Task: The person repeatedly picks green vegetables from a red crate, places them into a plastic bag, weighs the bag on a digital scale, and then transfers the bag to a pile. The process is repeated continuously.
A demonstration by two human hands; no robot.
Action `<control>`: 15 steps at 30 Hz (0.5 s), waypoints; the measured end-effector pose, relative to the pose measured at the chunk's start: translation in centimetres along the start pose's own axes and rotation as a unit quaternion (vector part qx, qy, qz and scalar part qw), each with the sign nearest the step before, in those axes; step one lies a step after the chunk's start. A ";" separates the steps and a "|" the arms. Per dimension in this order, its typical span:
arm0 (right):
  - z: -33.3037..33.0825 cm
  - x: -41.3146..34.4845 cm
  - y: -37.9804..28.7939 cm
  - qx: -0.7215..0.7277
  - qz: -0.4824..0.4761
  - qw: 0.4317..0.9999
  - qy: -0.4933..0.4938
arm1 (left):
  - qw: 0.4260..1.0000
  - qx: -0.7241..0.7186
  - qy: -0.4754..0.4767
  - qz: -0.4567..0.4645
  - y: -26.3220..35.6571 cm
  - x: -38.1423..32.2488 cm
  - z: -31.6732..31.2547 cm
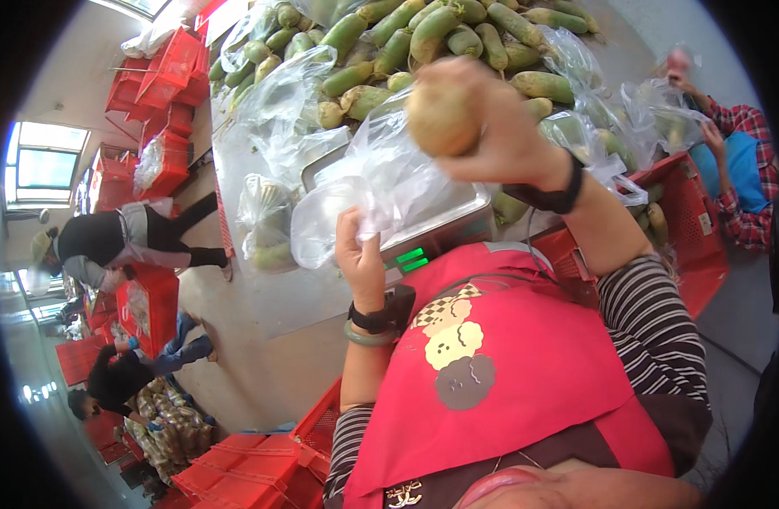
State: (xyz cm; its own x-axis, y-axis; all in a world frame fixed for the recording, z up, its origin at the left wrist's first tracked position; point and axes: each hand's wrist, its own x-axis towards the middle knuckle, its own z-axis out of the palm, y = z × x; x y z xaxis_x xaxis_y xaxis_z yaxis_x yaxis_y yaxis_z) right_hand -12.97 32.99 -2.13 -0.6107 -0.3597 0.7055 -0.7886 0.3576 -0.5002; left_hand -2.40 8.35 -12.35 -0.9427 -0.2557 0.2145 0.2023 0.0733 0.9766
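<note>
My right hand (504, 121) grips a round-ended radish (443, 118), blurred, above the digital scale (440, 223). Pinched in the fingers of my left hand (361, 254) is a clear plastic bag (389, 178), spread over the scale's metal pan. A green display glows on the scale's front. Beyond the scale, many green radishes (437, 32) lie heaped on the metal table (268, 292). A knotted-looking plastic bag with radishes (265, 223) stands left of the scale. More loose plastic bags (287, 95) lie against the heap.
Red crates (682, 216) with radishes stand at the right, beside a co-worker in a checked shirt (746, 165) who handles a bag. Stacked red crates (237, 471) are at lower left. Two people (135, 235) work further left, near crates and filled sacks (167, 420).
</note>
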 end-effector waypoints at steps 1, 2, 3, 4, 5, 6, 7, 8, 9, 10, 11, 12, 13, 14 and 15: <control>2.4 -0.2 0.1 -0.035 0.006 0.997 -0.067 | 0.995 -0.073 0.042 -0.061 -0.2 -0.2 -0.6; 4.9 0.2 0.7 -0.055 -0.058 0.993 -0.088 | 0.984 -0.146 0.077 -0.064 -0.4 -0.7 -0.9; 6.6 -0.1 1.2 -0.090 -0.080 0.984 -0.135 | 0.982 -0.162 0.070 -0.061 -0.7 -0.8 -1.6; 8.1 -0.5 1.8 -0.111 -0.085 0.974 -0.180 | 0.980 -0.179 0.063 -0.059 -1.0 -0.9 -2.3; 9.5 -1.1 2.5 -0.132 -0.091 0.961 -0.227 | 0.976 -0.204 0.061 -0.050 -1.3 -0.9 -2.9; 10.5 -1.7 3.0 -0.146 -0.091 0.941 -0.290 | 0.978 -0.199 0.052 -0.039 -1.4 -0.8 -3.4; 11.7 -2.1 3.4 -0.148 -0.103 0.925 -0.336 | 0.992 -0.113 0.046 -0.015 -1.5 -0.7 -3.7; 12.6 -2.3 3.6 -0.155 -0.120 0.910 -0.364 | 0.998 0.016 0.049 0.028 -1.1 -0.5 -4.0; 13.8 -2.4 3.5 -0.146 -0.159 0.903 -0.373 | 0.996 0.054 0.034 0.055 -0.7 -0.5 -4.0; 14.3 -2.3 3.3 -0.121 -0.158 0.903 -0.382 | 0.996 0.074 0.012 0.047 0.0 -0.6 -3.7; 15.0 -2.2 3.0 -0.143 -0.137 0.892 -0.406 | 0.998 0.060 -0.013 0.014 0.7 -0.7 -3.5; 15.6 -2.1 2.5 -0.166 -0.123 0.889 -0.409 | 0.991 -0.124 -0.001 -0.053 1.2 -0.8 -2.3; 16.1 -1.8 1.9 -0.174 -0.104 0.867 -0.455 | 0.988 -0.143 -0.054 -0.023 1.8 -1.0 -2.0; 16.5 -1.9 1.2 -0.165 -0.098 0.883 -0.429 | 0.990 -0.124 -0.058 -0.025 2.1 -1.4 -1.6; 16.8 -1.5 0.6 -0.134 -0.117 0.897 -0.405 | 0.991 -0.108 -0.075 -0.026 2.5 -1.6 -1.5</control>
State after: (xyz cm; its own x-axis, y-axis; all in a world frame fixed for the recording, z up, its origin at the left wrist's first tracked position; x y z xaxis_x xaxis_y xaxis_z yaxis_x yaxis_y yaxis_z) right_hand -13.72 19.32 -11.94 -0.3680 -0.9214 0.1247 -0.9227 0.3454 -0.1711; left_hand 0.01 7.54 -10.20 -0.9790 -0.1058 0.1741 0.1888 -0.1494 0.9706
